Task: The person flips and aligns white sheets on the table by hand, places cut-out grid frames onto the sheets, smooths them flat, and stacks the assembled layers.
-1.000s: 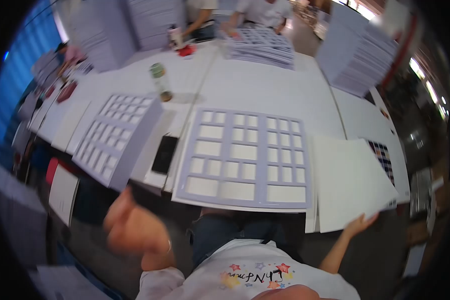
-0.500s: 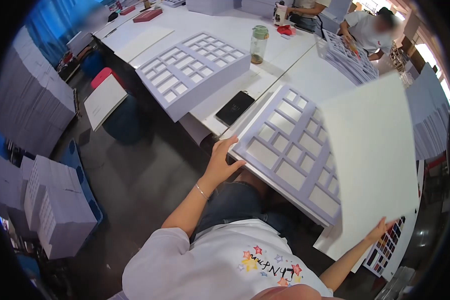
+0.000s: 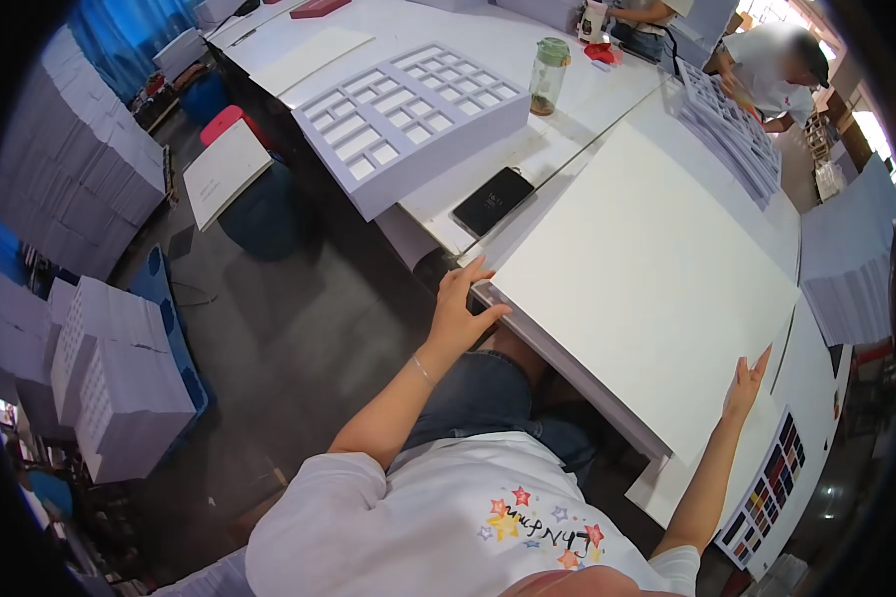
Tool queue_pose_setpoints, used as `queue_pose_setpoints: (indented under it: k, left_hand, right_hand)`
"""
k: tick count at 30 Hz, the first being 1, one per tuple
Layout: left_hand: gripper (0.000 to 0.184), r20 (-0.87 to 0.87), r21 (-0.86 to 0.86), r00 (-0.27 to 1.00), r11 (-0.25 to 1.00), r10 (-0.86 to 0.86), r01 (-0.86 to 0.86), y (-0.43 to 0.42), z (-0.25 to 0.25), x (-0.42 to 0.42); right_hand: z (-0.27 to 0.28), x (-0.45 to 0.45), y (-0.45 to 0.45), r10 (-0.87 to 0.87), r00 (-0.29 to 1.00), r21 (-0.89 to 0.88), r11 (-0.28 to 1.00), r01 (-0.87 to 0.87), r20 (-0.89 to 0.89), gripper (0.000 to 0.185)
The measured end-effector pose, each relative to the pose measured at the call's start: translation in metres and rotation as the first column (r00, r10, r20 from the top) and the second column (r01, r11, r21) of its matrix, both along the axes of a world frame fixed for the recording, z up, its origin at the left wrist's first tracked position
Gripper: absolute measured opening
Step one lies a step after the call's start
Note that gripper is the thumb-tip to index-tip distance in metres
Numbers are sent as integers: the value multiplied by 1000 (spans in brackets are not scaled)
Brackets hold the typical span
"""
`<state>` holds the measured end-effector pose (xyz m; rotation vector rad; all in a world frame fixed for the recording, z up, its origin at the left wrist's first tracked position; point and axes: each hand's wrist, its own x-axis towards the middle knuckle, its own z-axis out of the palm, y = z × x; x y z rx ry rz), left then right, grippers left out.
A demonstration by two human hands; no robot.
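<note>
- White board (image 3: 647,289) has swung down since half a second ago: it was tilted up over the windowed frame, now it lies flat across it, only a lilac edge (image 3: 579,380) peeking out along the near side.
- Left hand (image 3: 465,308) is spread, thumb and fingers apart at the near-left corner. Right hand (image 3: 745,383) has its fingers stretched along the right edge; can't tell if it's pinching.
- My worry: uneven pushing from the two hands could skew the board, and a bump at that near edge might nudge everything off the table.
- White table (image 3: 597,95) also holds a phone (image 3: 493,201), bottle (image 3: 549,75), another windowed stack (image 3: 448,159) and a colour sheet (image 3: 767,488).
- Beyond: a co-worker (image 3: 772,70) bent over more frames (image 3: 732,129), tall piles (image 3: 80,159) at left, blue curtain (image 3: 129,45).
</note>
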<state>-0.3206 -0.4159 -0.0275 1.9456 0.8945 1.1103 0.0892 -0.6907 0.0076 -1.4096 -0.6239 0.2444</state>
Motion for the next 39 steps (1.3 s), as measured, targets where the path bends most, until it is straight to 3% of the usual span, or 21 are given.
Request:
queue_pose_setpoints:
  k: [16,22,25,31,39]
  left_hand:
    - [72,-45,17,998,999,45,-44,1,-1,3]
    - [67,-73,143,996,989,48,-38,2,3,3]
    - [61,-84,200,994,978,76,-58,2,5,4]
    - [32,-138,334,988,942,69,-19,5,8,5]
    - [28,-176,318,980,948,93,-33,6,1,6]
  right_hand:
    - [2,-11,10,21,996,59,998,-16,-88,60]
    - [11,-20,12,-16,998,-9,1000,15,-61,60]
    - [11,-19,11,-26,996,-18,1000,24,-81,60]
    - [11,-21,10,-12,998,-11,1000,12,-69,61]
    - [17,-30,15,-77,997,-94,993,76,-12,61]
